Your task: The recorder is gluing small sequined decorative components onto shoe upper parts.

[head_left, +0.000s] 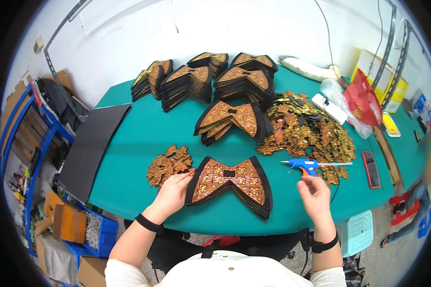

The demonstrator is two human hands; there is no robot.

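Note:
Directly before me lies a stack of black bow-tie-shaped pieces (211,184) covered in copper-gold sequins, a small black rectangle at the centre of the top one. My left hand (173,193) has its fingers stretched out between this stack's left edge and a small heap of sequined, jagged-edged cutouts (162,167). Its fingertips rest by the heap; nothing shows in them. To the right, my right hand (316,197) is half curled, thumb and fingers apart, with nothing visible in it. Just beyond its fingertips is a blue glue gun (304,165) with an orange trigger and a pale glue stick.
Behind stand several more bow-tie stacks (187,81) and a large heap of gold cutouts (306,126). A white power strip (329,109), plastic bags (361,98) and a red-edged phone (370,170) lie rightward. Black sheets (93,148) cover the green table's left end.

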